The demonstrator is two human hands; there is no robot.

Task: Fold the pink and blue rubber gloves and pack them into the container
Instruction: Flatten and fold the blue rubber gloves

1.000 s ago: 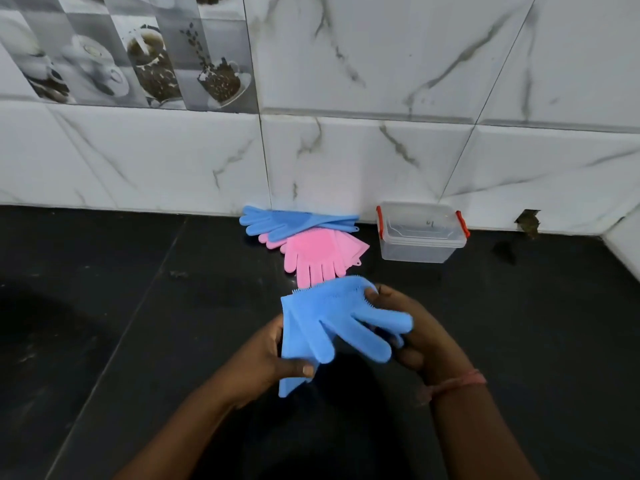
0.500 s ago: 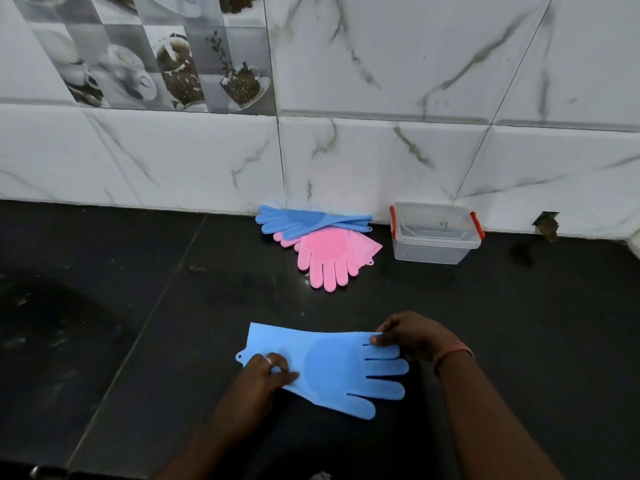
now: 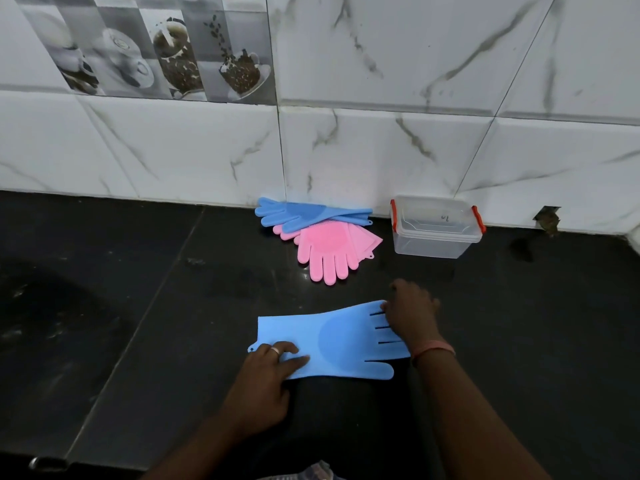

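Lying flat on the counter (image 3: 104, 306), the blue glove (image 3: 332, 337) is pressed by both open-fingered hands.

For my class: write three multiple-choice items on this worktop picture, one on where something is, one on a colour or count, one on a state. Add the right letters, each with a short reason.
1. Where does the container stand?
A. against the tiled wall, right of the glove pile
B. at the near edge of the worktop
C. on top of the pink gloves

2. What colour is the glove under the hands?
A. pink
B. blue
C. yellow

3. How does that glove lie?
A. rolled up
B. folded in half
C. spread flat, not yet folded

Key:
1 A, it sits by the wall, beside the pile of gloves.
2 B, it is light blue.
3 C, it lies flat on the worktop, with the left hand on its cuff and the right hand on its fingers.
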